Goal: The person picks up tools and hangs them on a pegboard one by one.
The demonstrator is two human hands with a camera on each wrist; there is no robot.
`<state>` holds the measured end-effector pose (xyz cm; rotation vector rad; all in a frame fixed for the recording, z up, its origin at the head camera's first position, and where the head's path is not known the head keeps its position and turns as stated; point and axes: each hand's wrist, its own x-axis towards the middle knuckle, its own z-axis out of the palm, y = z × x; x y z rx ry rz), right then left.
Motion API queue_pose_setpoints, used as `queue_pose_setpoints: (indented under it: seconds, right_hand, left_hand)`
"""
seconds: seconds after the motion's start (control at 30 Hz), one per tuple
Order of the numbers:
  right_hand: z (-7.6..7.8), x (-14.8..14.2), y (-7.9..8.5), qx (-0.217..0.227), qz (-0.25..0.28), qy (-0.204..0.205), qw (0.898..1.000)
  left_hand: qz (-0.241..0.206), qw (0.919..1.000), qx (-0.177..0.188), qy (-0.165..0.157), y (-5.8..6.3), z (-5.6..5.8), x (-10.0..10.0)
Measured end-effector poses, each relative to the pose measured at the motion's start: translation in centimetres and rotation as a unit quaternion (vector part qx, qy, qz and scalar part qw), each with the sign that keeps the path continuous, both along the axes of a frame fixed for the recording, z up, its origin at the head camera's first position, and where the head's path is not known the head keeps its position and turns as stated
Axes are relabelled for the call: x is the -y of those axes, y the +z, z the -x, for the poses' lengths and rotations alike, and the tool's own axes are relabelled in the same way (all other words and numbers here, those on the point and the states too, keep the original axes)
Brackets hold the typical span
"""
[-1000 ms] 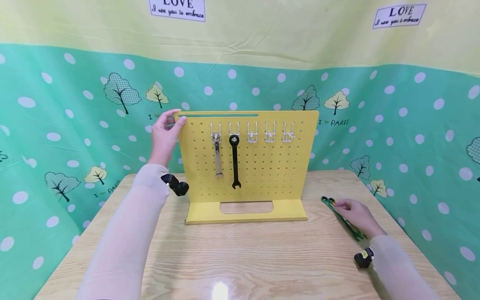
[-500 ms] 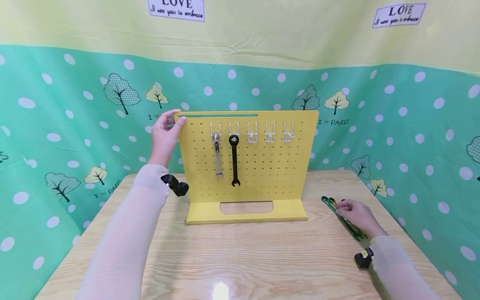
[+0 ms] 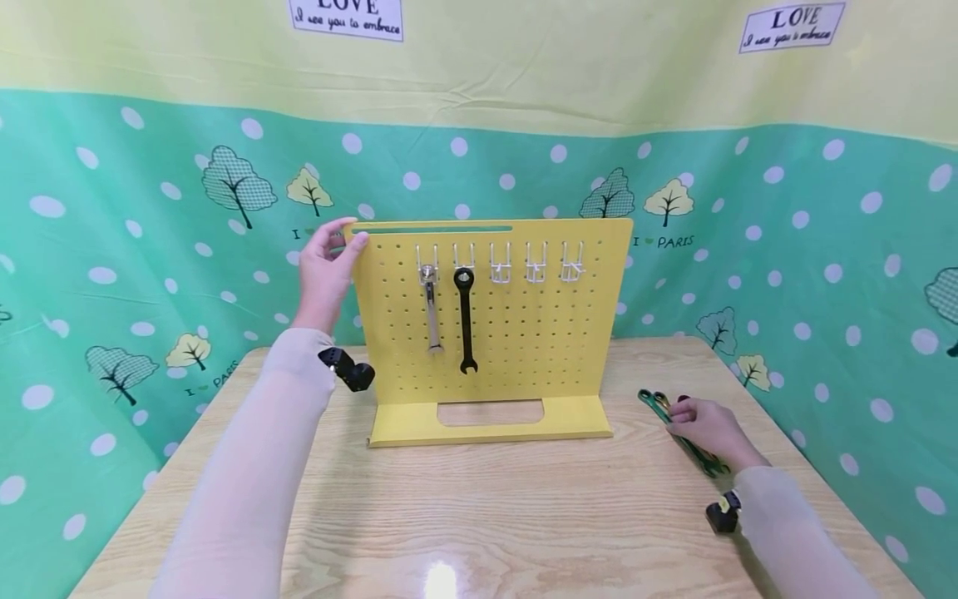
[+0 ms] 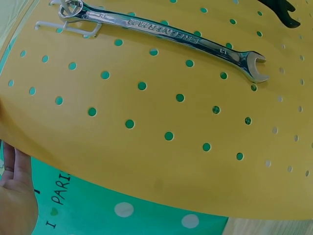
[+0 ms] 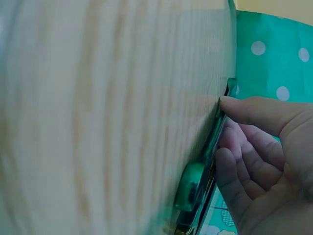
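The green wrench lies slantwise on the table, to the right of the board and apart from it, ring end toward the back. The gold wrench lies close along its right side, so much overlapped that most of the shaft is hidden. A dark ring end shows just beyond the fingers; what it belongs to is covered.

The right hand, also right of the board, pinches the green wrench, thumb on one side and curled fingers on the other. Whether the gold wrench is gripped too, I cannot tell.

The left hand grips the board's upper left corner, thumb on the front face, fingers reaching behind.

The board is yellow, full of small holes, and stands upright on a base with a wide cut-out; a long slot runs along its top left. Five white hooks line its upper part. On the leftmost hangs the silver wrench, letters along its shaft; on the next hangs the black wrench. Both have their open ends down.

In front of the board, pale sleeves cover both arms, each with a black wrist camera. Behind the board hangs a cloth, yellow above, green with white dots and trees below.
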<state>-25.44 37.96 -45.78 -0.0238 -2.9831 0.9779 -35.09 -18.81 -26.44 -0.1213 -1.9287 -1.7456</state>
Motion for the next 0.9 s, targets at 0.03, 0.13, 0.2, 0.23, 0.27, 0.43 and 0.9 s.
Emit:
queue_pose_setpoints:
  seconds: [0.03,0.13,0.2,0.23,0.27,0.43,0.9]
  right_hand:
    - [0.0,0.1,0.0,0.0,-0.003,0.0,1.0]
    - [0.0,0.3,0.0,0.0,-0.006,-0.002,1.0]
    - [-0.1,0.5,0.1,0.002,-0.006,-0.002,1.0]
    - [-0.1,0.6,0.2,0.003,-0.006,-0.004,1.0]
    - [-0.1,0.8,0.2,0.004,-0.007,-0.005,1.0]
    - [-0.1,1.2,0.6,0.015,-0.008,-0.019,1.0]
    - [-0.4,1.7,0.6,0.008,-0.016,-0.029,0.999]
  left_hand:
    - [0.001,1.0,0.001,0.0,0.0,0.0,0.0]
    - [0.005,1.0,0.005,-0.001,0.0,0.0,0.1]
    - [0.006,1.0,0.007,-0.001,0.0,0.0,0.1]
    - [0.007,1.0,0.006,-0.001,0.0,0.0,0.1]
    - [0.007,1.0,0.006,-0.001,0.0,0.0,0.1]
    - [0.006,0.9999,0.009,-0.001,0.0,0.0,0.2]
    - [0.006,0.9999,0.008,-0.003,0.2,-0.3,0.1]
